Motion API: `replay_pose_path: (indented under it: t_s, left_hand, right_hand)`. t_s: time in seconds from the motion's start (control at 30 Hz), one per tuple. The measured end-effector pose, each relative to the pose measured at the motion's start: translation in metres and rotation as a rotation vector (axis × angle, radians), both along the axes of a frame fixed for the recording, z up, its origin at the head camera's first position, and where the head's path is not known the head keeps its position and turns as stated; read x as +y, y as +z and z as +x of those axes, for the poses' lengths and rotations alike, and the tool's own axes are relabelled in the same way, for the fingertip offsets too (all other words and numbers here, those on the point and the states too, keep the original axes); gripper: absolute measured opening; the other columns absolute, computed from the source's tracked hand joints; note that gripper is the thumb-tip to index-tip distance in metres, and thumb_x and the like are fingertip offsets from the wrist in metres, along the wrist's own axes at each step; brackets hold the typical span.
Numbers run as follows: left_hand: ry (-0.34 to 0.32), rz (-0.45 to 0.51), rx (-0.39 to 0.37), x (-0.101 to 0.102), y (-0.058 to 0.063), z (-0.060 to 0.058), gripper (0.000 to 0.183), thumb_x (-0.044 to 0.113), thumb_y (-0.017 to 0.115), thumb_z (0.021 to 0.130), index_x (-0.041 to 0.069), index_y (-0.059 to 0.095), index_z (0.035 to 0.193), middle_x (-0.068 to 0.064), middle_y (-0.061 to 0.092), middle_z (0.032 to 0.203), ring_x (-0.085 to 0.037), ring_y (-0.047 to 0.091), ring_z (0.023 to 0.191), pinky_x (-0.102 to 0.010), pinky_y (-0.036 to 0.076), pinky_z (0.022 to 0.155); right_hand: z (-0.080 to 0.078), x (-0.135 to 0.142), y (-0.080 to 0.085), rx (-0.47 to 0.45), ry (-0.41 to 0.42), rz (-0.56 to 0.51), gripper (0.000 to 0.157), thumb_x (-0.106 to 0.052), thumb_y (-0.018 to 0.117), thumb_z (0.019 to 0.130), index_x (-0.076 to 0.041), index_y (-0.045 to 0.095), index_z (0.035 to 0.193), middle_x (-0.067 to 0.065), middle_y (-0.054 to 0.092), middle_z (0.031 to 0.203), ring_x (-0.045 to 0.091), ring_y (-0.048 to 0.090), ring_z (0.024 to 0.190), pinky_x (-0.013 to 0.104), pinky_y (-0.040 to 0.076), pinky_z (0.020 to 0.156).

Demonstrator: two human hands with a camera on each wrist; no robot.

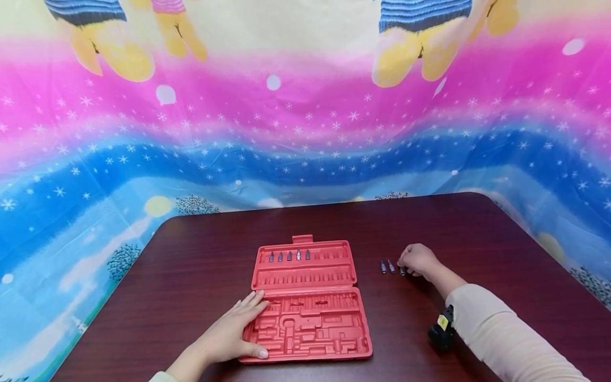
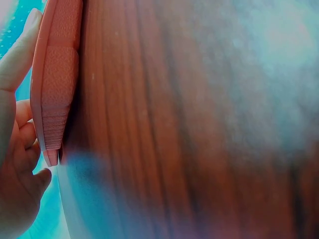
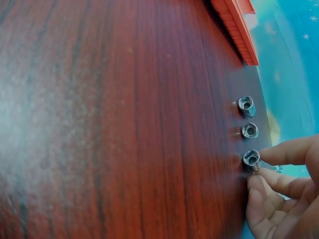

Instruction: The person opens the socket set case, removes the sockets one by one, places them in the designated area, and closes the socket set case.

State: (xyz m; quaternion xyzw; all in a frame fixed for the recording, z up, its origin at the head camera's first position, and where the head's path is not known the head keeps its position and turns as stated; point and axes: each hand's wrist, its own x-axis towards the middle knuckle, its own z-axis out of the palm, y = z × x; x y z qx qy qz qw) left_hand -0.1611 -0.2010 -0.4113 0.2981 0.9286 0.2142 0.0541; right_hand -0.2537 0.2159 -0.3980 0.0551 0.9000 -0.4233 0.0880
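Note:
A red plastic tool case (image 1: 305, 302) lies unfolded on the table. My left hand (image 1: 236, 329) rests on its left edge with fingers spread, thumb along the front corner. In the left wrist view the fingers (image 2: 22, 127) are beside the case's wall (image 2: 60, 74). To the right of the case, three small metal bit sockets stand in a row: the first (image 3: 246, 106), the middle one (image 3: 249, 131) and the rightmost bit socket (image 3: 252, 158). My right hand (image 1: 419, 260) pinches the rightmost between thumb and fingers. Several similar bits (image 1: 289, 256) stand in the far half's upper row.
Moulded slots fill the near half of the case, and a row of narrow slots (image 1: 305, 278) runs below the bits. The dark wooden table (image 1: 191, 265) extends around it, with a patterned cloth (image 1: 305, 132) hanging behind. A black wrist camera (image 1: 441, 331) sits below my right sleeve.

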Motion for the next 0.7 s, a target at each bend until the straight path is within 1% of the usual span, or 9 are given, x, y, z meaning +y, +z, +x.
replay_pose_path:
  t_s: [0.23, 0.4, 0.53, 0.7]
  left_hand:
    - [0.0, 0.0, 0.006, 0.001, 0.001, -0.001, 0.093, 0.062, 0.06, 0.06, 0.002, 0.04, 0.128, -0.013, 0.027, 0.137, -0.03, 0.018, 0.126, -0.047, 0.017, 0.099]
    - [-0.003, -0.008, 0.002, 0.001, 0.002, -0.001, 0.093, 0.063, 0.059, 0.06, 0.002, 0.04, 0.128, -0.013, 0.026, 0.138, -0.03, 0.018, 0.126, -0.047, 0.017, 0.099]
    - [0.001, -0.013, -0.022, 0.001, 0.004, 0.0, 0.093, 0.063, 0.059, 0.061, 0.002, 0.039, 0.129, -0.013, 0.026, 0.138, -0.03, 0.017, 0.126, -0.048, 0.017, 0.099]
    - [0.002, -0.021, -0.023, -0.001, 0.003, 0.0, 0.093, 0.063, 0.059, 0.06, 0.003, 0.04, 0.128, -0.013, 0.026, 0.138, -0.03, 0.018, 0.126, -0.048, 0.017, 0.099]
  right_hand:
    - [-0.001, 0.002, 0.003, -0.016, -0.002, -0.021, 0.004, 0.0, 0.054, 0.076, 0.004, 0.054, 0.076, 0.006, 0.054, 0.068, 0.016, 0.047, 0.052, 0.027, 0.042, 0.047]
    - [0.001, 0.004, 0.005, -0.013, 0.0, -0.062, 0.005, -0.001, 0.054, 0.079, 0.004, 0.053, 0.079, 0.008, 0.057, 0.076, 0.017, 0.047, 0.054, 0.028, 0.041, 0.048]
    - [0.003, 0.006, 0.007, 0.007, 0.003, -0.082, 0.005, 0.0, 0.052, 0.08, 0.005, 0.052, 0.08, 0.012, 0.059, 0.084, 0.018, 0.047, 0.057, 0.029, 0.041, 0.05]
    - [0.006, 0.004, 0.013, 0.044, 0.026, -0.084, 0.01, -0.002, 0.048, 0.08, 0.006, 0.052, 0.084, 0.018, 0.058, 0.093, 0.021, 0.05, 0.065, 0.033, 0.045, 0.057]
